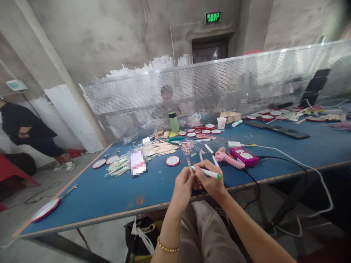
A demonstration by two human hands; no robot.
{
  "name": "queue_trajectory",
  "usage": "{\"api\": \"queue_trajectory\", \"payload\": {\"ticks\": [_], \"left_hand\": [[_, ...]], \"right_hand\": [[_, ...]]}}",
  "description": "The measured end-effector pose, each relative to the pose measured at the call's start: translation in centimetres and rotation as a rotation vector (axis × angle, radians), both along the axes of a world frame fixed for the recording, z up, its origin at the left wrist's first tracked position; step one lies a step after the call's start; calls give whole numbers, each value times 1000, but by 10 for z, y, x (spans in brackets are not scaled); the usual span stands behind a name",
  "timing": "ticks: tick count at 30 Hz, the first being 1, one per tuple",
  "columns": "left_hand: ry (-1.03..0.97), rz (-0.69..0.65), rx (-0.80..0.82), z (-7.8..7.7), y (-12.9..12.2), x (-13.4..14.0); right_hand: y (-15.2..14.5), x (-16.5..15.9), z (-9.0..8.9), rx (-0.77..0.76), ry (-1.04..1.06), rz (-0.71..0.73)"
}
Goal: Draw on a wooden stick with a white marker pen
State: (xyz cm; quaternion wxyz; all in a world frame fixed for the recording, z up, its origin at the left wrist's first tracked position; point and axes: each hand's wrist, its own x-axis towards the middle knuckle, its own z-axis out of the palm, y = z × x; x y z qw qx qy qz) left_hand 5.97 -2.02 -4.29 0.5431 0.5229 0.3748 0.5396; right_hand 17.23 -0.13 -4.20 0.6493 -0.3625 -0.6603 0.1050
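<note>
My left hand [184, 182] pinches a small wooden stick [188, 161] whose upper end looks reddish. My right hand [210, 179] grips a white marker pen [207, 172] with a green end, and its tip meets the stick near my left fingers. Both hands are close together above the table's front edge. Just beyond them lie more white pens [209, 149] and a pink glue gun [226, 157]. A round white disc with a red rim [173, 160] rests to the left of the stick.
On the blue table [109, 197] lie a phone [138, 163], wooden sticks [166, 148], colourful rubber bands [189, 147] and a purple box [244, 157] with cables. Farther back stand a green bottle [173, 123] and a paper cup [221, 123]. A perforated metal screen [131, 98] closes the far side.
</note>
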Motion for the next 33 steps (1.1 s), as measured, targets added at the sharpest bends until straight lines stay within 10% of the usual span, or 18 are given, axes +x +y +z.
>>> {"api": "queue_trajectory", "payload": {"ticks": [33], "left_hand": [[-7,-15,16,2,-1,1]], "right_hand": [[1,0,-1,10,15,29]]}}
